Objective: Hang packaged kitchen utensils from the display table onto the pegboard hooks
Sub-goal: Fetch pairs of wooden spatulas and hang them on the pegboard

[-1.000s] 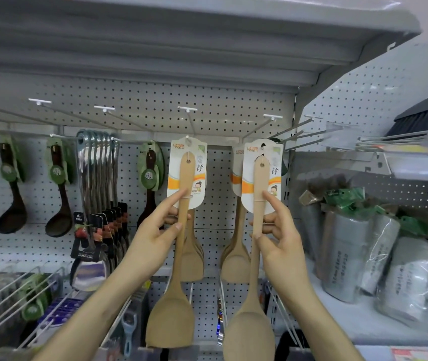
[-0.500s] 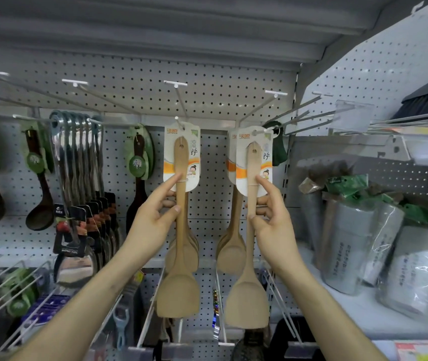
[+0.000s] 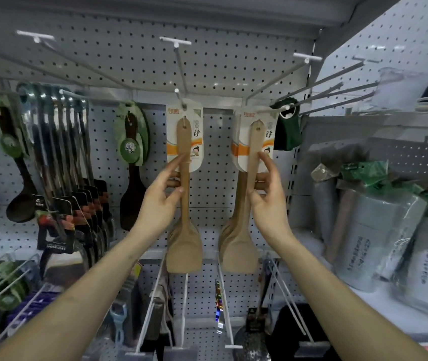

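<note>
Head view: the left hand (image 3: pixel 160 201) grips the handle of the left wooden spatula (image 3: pixel 184 246), with the thumb in front, the fingers curled behind and the index finger raised against its card, which hangs on a hook (image 3: pixel 179 96) of the pegboard (image 3: pixel 129 61). The right hand (image 3: pixel 268 201) grips the right wooden spatula (image 3: pixel 244 254) likewise, at the front of a hanging stack of like spatulas (image 3: pixel 223 238).

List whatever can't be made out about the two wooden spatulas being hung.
Head view only.
Fingers of left hand and right hand: mostly hidden behind the left spatula and right spatula handles.
Card print: blurred, too small.
Count of spatulas hanging behind: covered by front ones.
Display table: outside the frame.
</note>
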The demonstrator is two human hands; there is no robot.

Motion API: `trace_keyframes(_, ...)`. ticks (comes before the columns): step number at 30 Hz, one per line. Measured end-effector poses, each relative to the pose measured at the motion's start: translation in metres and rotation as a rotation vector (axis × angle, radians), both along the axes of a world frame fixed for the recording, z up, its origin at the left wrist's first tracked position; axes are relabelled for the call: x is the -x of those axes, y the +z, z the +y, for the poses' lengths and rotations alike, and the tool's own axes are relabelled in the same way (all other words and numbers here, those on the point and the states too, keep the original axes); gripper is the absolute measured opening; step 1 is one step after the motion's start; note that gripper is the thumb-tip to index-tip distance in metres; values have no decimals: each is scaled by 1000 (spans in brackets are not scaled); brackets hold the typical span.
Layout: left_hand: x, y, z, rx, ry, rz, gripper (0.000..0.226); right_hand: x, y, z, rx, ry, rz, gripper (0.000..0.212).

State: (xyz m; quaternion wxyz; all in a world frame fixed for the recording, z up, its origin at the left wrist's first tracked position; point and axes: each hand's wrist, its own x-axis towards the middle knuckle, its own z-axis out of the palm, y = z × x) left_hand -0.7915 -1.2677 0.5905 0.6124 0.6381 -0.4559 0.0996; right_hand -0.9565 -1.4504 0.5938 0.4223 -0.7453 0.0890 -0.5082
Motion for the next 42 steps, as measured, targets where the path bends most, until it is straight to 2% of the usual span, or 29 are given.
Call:
trace_keyframes(8,-1,-25,15,-39,-22,27,70,24,-39,0,-31,-86,3,69)
trace_keyframes(12,22,-40,46,-134,64,-10,67,44,-58,18,28,-102,12,58)
trace_keyframes(19,107,-89,150,-382,525,-60,61,58,-96,105,329,205,147,38)
trace_keyframes(22,154,-117,201,-552,770,-33,61,52,-124,161,434,389,264,46)
trace_keyframes(26,213,-145,265,-805,1091,-10,63,46,-155,246,611,577,324,52)
trace_keyframes(31,276,-168,348,-962,1404,97,64,52,-179,358,779,778,337,60)
trace_keyframes(37,340,-192,452,-1080,1646,209,67,71,-197,498,924,965,296,69)
trace_keyframes(42,373,-207,546,-1129,1764,346,73,90,-211,611,1008,1052,307,69)
